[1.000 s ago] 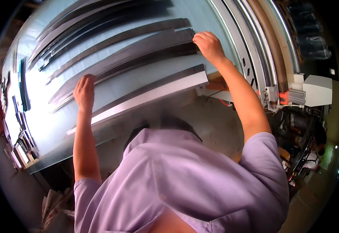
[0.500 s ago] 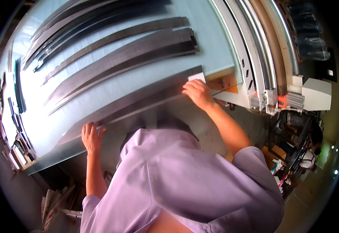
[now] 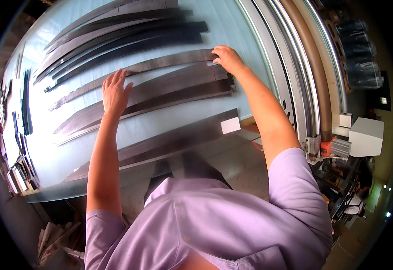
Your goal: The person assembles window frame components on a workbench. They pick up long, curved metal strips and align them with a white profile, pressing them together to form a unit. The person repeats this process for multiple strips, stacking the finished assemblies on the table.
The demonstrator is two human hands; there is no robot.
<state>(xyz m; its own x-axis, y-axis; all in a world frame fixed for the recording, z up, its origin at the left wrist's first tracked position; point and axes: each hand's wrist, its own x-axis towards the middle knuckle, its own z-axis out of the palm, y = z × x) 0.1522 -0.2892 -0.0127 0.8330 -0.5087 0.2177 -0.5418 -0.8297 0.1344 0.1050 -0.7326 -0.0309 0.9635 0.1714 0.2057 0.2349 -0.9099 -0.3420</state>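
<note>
Both our hands lie flat and open, gripping nothing: left hand [image 3: 114, 90] and right hand [image 3: 227, 58] press the dark strip [image 3: 160, 87] on the pale table [image 3: 232, 18]. It seems thin, light and bendy, so we support both ends.

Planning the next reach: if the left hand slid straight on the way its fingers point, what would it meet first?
Probably the narrow dark strip just beyond the left hand.
</note>
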